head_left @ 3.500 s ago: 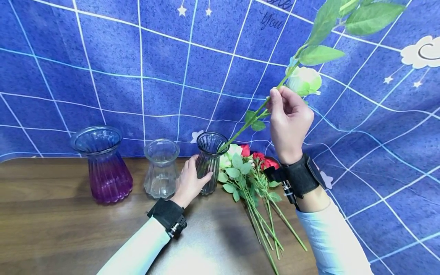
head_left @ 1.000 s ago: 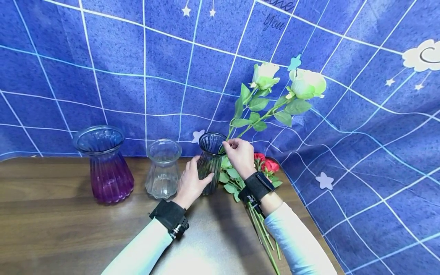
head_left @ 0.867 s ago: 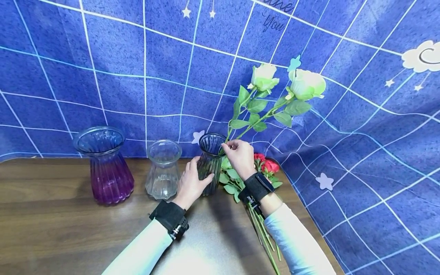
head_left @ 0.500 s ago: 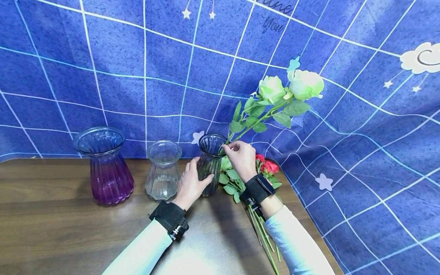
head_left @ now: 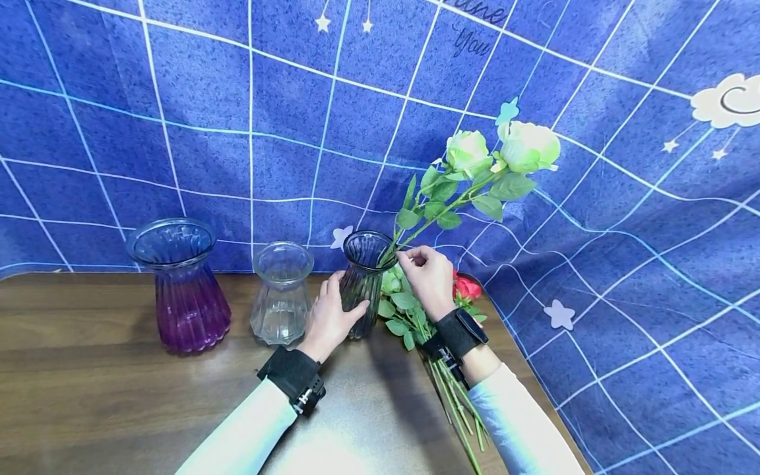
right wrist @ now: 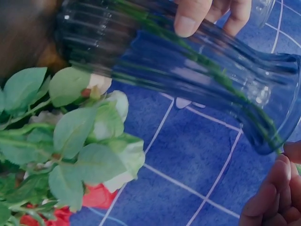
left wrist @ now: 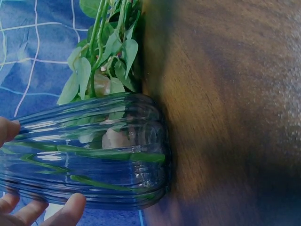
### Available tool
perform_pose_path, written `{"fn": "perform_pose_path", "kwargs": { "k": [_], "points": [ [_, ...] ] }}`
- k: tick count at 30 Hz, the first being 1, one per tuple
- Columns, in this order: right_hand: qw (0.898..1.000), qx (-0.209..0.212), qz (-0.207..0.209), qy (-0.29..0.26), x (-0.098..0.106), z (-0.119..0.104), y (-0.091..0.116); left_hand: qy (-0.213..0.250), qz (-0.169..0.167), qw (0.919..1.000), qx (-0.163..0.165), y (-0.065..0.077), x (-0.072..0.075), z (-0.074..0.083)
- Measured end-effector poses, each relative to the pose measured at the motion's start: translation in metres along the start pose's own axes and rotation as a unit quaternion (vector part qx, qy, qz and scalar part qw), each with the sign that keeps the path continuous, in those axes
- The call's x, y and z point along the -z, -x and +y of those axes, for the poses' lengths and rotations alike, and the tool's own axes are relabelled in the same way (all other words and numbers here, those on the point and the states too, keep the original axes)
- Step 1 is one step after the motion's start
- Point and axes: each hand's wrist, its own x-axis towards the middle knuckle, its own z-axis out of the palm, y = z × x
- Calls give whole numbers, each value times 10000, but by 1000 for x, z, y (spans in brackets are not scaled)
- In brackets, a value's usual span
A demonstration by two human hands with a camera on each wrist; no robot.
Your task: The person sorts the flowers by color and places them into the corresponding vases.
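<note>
On the wooden table, my left hand (head_left: 332, 313) grips the smoky grey ribbed glass vase (head_left: 363, 290) around its body, thumb in front. Two artificial white-green roses, a left one (head_left: 467, 152) and a right one (head_left: 528, 146), lean out of it to the right. Inside the glass, green stems (left wrist: 113, 154) run down toward the base in the left wrist view. My right hand (head_left: 429, 277) is at the vase's right rim, thumb and forefinger pinching a rose stem there. In the right wrist view its fingertips (right wrist: 281, 162) sit right beside the mouth.
A clear glass vase (head_left: 280, 297) and a larger blue-purple vase (head_left: 190, 303) stand to the left. Under my right forearm lie more roses, with red blooms (head_left: 468, 287), white-green blooms (right wrist: 120, 155) and long stems (head_left: 460, 415). Blue grid cloth (head_left: 196, 132) hangs close behind.
My right hand came down from high on a stem to the vase's rim, then shifted slightly right. The left rose swung toward the right one. My left hand stayed on the grey vase.
</note>
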Motion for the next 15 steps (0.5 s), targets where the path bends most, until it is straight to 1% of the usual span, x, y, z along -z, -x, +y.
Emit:
{"fn": "perform_pose_path", "kwargs": {
  "k": [3, 5, 9, 12, 15],
  "points": [
    [9998, -106, -166, 28, 6, 7, 3, 8, 6, 10000, 21, -1, -1, 0],
    [9991, -179, -375, 119, 10, 14, 6, 21, -7, 10000, 21, -1, -1, 0],
    [9947, -274, -851, 514, 18, 29, 11, 44, -24, 10000, 45, -1, 0, -1],
    [9878, -338, -1297, 791, 23, 42, 16, 22, -36, 10000, 50, -3, -1, -1],
    [9760, -550, -1887, 943, 26, 56, 23, -7, -54, 10000, 48, -3, -1, -1]
  ]
}}
